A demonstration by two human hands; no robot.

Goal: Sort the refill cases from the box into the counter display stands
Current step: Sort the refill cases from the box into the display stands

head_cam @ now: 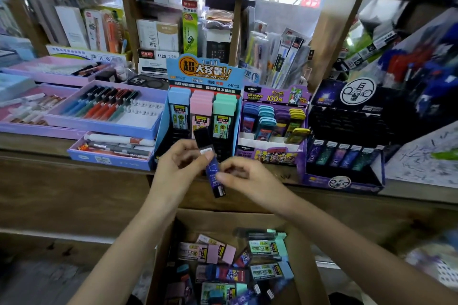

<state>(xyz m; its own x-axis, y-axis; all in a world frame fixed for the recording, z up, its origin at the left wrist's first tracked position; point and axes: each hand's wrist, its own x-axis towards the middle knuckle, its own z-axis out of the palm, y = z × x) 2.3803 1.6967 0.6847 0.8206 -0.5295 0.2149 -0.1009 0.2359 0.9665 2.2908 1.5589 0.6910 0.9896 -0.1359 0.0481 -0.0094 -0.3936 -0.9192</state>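
Stationery is crowding the shelves point(158, 32) behind a long wooden counter point(74, 181), and daylight is coming through the panes at the back.

At the middle of my feed, both hands are holding one refill case point(213, 173) in the air. It is hanging just in front of the counter's edge and above the open cardboard box point(306, 267). The left hand point(182, 160) is pinching the case near its upper half, with the thumb pressing on a small white label. The right hand point(247, 177) is gripping the lower half, thumb on the face and fingers curling behind. The case is slim and long, and it is tilting with its top leaning left. It is showing black at the upper end, deep blue with pale markings through the middle, and a dark cap with a tiny white tag at the bottom.

Below it, the box is holding a jumble of loose cases, pink-capped, mint-capped, pale blue and dark ones overlapping.

I'm counting three display stands on the counter. The blue stand point(203, 74), directly behind the hands, is showing three columns: blue-capped, pink-capped and mint-capped. The purple stand point(272, 156) is sitting just to its right and showing four columns: blue, teal, purple and yellow. The dark stand point(344, 182) is sitting farther right. I'm reading its front row as five slim cases, though blur at the right end is making that uncertain.

To the left, lilac and blue pen trays point(104, 126) are lying side by side on the counter.
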